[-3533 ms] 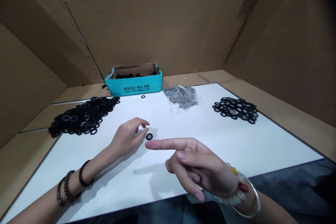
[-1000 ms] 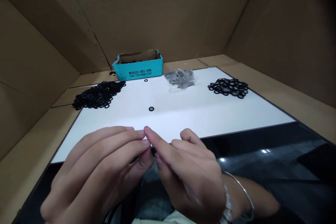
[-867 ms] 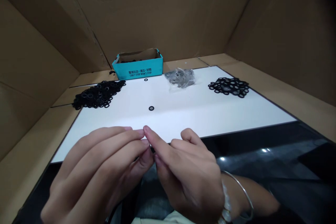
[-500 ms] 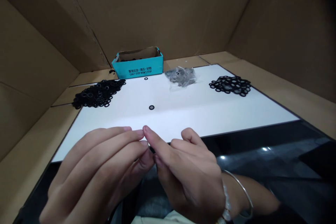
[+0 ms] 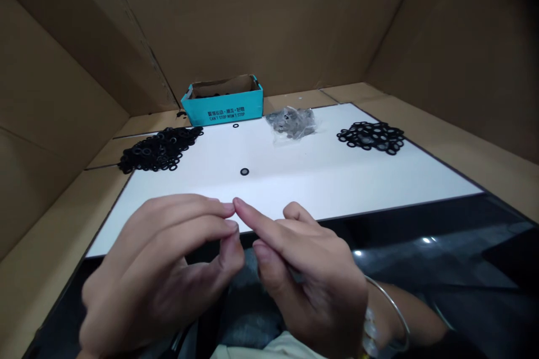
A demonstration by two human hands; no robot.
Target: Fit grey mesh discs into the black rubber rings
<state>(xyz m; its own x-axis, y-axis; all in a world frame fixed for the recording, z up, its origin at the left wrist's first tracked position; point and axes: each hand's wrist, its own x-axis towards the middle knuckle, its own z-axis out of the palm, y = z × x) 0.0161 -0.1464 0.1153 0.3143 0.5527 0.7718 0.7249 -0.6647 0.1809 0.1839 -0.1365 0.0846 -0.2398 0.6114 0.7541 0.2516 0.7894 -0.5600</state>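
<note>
Left hand (image 5: 155, 269) and right hand (image 5: 307, 275) were raised over the near edge of the white worktop (image 5: 337, 179), fingers loosely curled, neither clenched, the index fingertips (image 5: 229, 208) almost meeting. Nothing was seen pinched between them, though the fingers hid part of the view, so a grasp could not be told. Metal bangle (image 5: 393, 314) on right wrist. One black rubber ring (image 5: 244, 171) lay alone on the worktop, beyond the hands; a second black ring (image 5: 235, 125) lay near the far edge. Black ring heaps (image 5: 160, 150) and (image 5: 370, 138) lay left and right, with a clear plastic bag of grey rings (image 5: 290, 122) between. A teal box (image 5: 222, 109) stood behind the far edge.
</note>
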